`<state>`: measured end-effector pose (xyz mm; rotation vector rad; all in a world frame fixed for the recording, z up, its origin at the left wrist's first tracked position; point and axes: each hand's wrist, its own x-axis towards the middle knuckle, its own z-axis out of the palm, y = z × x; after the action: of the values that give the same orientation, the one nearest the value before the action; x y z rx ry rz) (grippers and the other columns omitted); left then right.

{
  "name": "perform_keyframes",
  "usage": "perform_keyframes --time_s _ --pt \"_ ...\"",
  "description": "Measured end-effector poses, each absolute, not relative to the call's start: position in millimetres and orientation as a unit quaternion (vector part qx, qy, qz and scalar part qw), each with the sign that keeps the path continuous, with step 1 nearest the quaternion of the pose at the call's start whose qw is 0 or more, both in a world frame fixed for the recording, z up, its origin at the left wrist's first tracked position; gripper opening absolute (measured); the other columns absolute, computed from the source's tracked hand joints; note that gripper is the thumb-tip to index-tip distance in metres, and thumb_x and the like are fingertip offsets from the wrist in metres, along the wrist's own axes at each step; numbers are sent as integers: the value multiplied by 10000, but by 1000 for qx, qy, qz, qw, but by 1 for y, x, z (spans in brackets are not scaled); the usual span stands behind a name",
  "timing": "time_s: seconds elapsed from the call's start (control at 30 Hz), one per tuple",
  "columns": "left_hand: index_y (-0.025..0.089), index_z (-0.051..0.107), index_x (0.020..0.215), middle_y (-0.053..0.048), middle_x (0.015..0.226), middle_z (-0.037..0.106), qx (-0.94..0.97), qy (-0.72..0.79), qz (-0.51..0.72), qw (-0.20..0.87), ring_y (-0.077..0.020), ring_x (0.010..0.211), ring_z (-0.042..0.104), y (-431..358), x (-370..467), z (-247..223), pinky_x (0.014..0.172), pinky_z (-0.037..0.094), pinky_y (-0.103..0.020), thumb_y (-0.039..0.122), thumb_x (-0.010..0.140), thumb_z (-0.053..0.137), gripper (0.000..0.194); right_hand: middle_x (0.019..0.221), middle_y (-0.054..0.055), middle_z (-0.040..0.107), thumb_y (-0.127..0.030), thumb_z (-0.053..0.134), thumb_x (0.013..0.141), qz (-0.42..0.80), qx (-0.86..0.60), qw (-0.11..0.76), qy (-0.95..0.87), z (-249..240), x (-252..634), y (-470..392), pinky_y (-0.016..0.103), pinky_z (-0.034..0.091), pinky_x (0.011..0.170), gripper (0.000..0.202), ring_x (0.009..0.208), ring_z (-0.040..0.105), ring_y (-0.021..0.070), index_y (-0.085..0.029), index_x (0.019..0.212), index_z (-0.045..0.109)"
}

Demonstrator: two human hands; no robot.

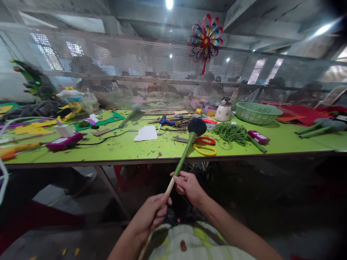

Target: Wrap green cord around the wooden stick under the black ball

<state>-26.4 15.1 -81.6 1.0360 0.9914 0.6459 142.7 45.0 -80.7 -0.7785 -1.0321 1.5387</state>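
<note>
A long wooden stick (169, 187) runs from my lap up over the table's front edge. Its upper part is wrapped in green, and a dark rounded head (197, 126) tops it. My left hand (154, 211) is closed round the bare wood lower down. Higher up, where the green wrapping (182, 159) ends, my right hand (187, 184) pinches the stick. Scissors with red and yellow handles (205, 146) lie on the table behind the stick. Green yarn (232, 133) is heaped to their right.
The green table (114, 146) also bears a blue glue gun (166, 122), white paper (146, 133), a green basket (257, 113), two magenta boxes (64, 141) (259, 137) and a white container (223, 110). More dark-headed green stems (320, 129) lie at the right. A paper flower (206, 41) hangs above.
</note>
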Motion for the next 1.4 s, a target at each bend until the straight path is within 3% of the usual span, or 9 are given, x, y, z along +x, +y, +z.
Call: perform_keyframes --time_s 0.17,0.37,0.53,0.63,0.83,1.07,1.2,1.3,1.4 --pt "156 584 767 98 386 341 471 440 278 712 -43 289 185 16 -24 -80 314 151 -177 551 783 488 407 421 -105 358 -359 678 742 644 -330 532 -439 -81 147 45 221 207 426 359 378 249 42 -88 972 633" --pt "173 609 804 53 532 507 493 504 368 606 -83 456 427 15 -23 -82 399 273 -165 491 700 649 337 425 -103 347 -392 689 715 613 -363 542 -446 -81 143 45 213 179 404 371 372 253 43 -93 930 645" --pt "135 622 755 95 395 334 460 460 301 698 -45 308 226 15 -27 -80 324 148 -180 559 777 515 438 437 -100 344 -380 674 738 628 -347 529 -453 -80 145 42 219 190 421 368 388 250 44 -85 957 646" --pt "142 602 785 92 396 362 441 435 278 735 -43 287 234 15 -25 -80 313 155 -173 560 801 476 437 430 -105 337 -380 675 737 634 -342 533 -444 -80 145 43 217 180 419 363 383 241 41 -85 946 640" --pt "153 655 865 44 530 515 551 518 381 531 -78 442 436 15 -26 -80 392 284 -164 476 718 643 355 432 -105 324 -383 686 723 616 -358 543 -444 -83 142 45 217 154 410 322 383 236 35 -89 847 646" --pt "150 589 826 108 417 342 399 380 286 784 -20 281 175 16 -28 -83 309 109 -157 514 804 503 375 428 -111 330 -345 675 745 649 -318 531 -442 -82 145 43 217 174 417 308 381 234 36 -93 919 640" --pt "159 605 831 63 416 434 507 488 295 646 -80 316 350 14 -25 -85 321 249 -175 554 783 493 413 424 -107 342 -356 668 748 630 -341 531 -452 -83 144 46 214 163 410 299 379 242 36 -92 885 646" --pt "175 644 880 12 588 562 582 541 363 487 -130 532 526 10 -26 -84 476 393 -190 483 746 595 339 428 -107 329 -359 671 744 619 -354 538 -451 -84 143 45 213 154 405 292 381 237 34 -89 851 644" --pt "167 638 841 47 520 487 544 503 350 574 -81 420 423 9 -30 -81 406 326 -170 485 756 588 333 433 -105 336 -360 677 737 631 -346 532 -446 -83 143 43 213 159 406 306 382 246 37 -90 874 639"
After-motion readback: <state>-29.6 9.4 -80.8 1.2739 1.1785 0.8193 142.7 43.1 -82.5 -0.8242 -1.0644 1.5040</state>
